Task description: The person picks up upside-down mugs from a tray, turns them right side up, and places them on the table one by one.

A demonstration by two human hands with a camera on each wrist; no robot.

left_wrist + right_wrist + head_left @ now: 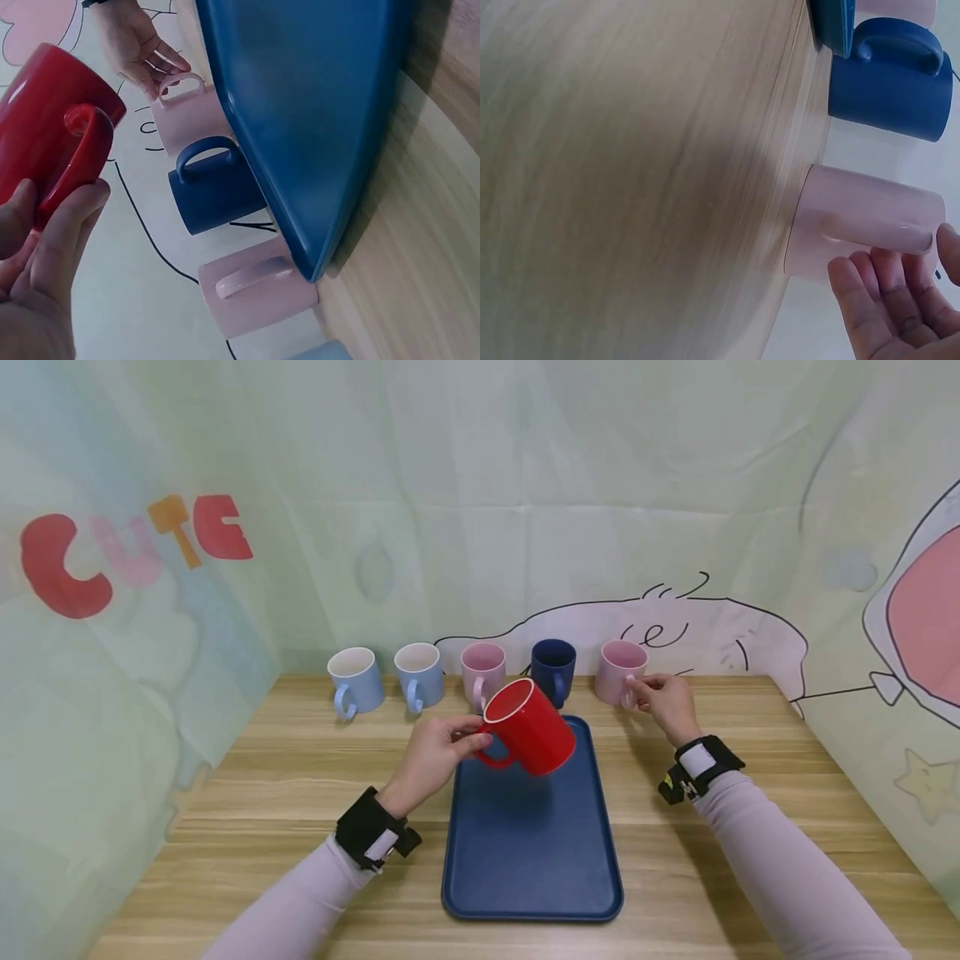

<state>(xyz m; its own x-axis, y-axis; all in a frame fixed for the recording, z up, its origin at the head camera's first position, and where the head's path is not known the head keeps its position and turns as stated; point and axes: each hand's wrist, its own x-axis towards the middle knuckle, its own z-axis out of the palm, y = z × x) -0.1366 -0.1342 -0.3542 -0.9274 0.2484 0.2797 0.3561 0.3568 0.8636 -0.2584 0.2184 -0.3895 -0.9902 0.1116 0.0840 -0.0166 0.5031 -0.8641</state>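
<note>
My left hand [431, 756] holds a red mug [534, 731] by its handle, thumb and fingers pinching it. The mug hangs tilted above the dark blue tray [536, 860], with its rim toward the upper left in the head view. My right hand [670, 703] is at the handle of a pink mug [617, 672] standing upright at the right end of the row. In the right wrist view, the fingers [889, 281] reach the handle's underside, loosely bent, and the thumb stands apart from them near the rim.
Along the wall side stand a navy mug [552, 664], another pink mug [483, 670] and two light blue mugs, one far left [357, 681] and one beside it [420, 677]. A printed cloth [480, 527] hangs behind the wooden table [300, 810].
</note>
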